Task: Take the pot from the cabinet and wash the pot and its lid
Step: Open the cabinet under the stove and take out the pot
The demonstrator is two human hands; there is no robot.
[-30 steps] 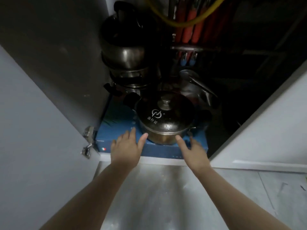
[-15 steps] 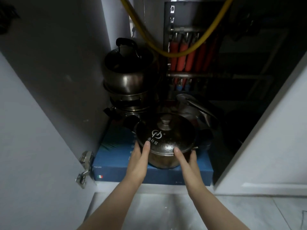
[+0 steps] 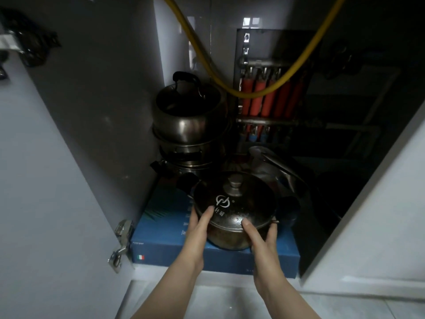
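Pot sits inside the open cabinet, on a blue box at the cabinet's front edge, lid on, knob on top, white logo on the glass. Black side handles stick out left and right. Left hand grasps the pot's left side, thumb lying over the lid rim near the logo. Right hand grasps the right side, thumb on the lid rim, fingers wrapped round the wall. Pot bottom looks to be touching the box, maybe just tilted toward the camera, hard to tell in the dark. Behind-left: stack of steel pots, top one open with a black handle. Just behind the pot, something shiny, possibly another lid or pan, unclear. Yellow hose loops across the back above red pipes. Left door swung open, hinge beside the box corner. Right door open too.
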